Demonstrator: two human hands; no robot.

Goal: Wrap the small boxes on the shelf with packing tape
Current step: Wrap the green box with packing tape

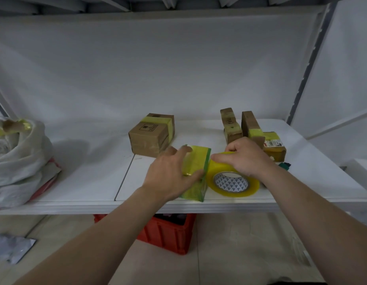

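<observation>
- White shelf board (pixel 75 182), with a seam down its middle. A white wall panel stands behind it and a pale tiled floor lies below.
- Crumpled white plastic bag (pixel 20 161), far left on the shelf, cut off by the frame. Its contents are unclear.
- Brown cardboard box with a yellow tape band (pixel 151 134), mid-shelf, behind the hands.
- Red plastic crate (pixel 168 233), on the floor under the shelf, partly hidden by the left forearm.
- Left hand (pixel 170 173), fingers spread flat, pressing on the small green-edged box wrapped in yellow tape (pixel 197 161) at the shelf's front edge.
- Right hand (pixel 246 157), fingers curled round the yellow-clear packing tape roll (pixel 232 183), which touches that box's right side.
- First narrow brown box (pixel 230 126) and second narrow brown box (pixel 251 126), both on edge and partly hidden behind the right hand.
- Flat labelled brown box (pixel 274 146), just beside them.
- Small dark green item (pixel 284 165), far right, too small to identify.
</observation>
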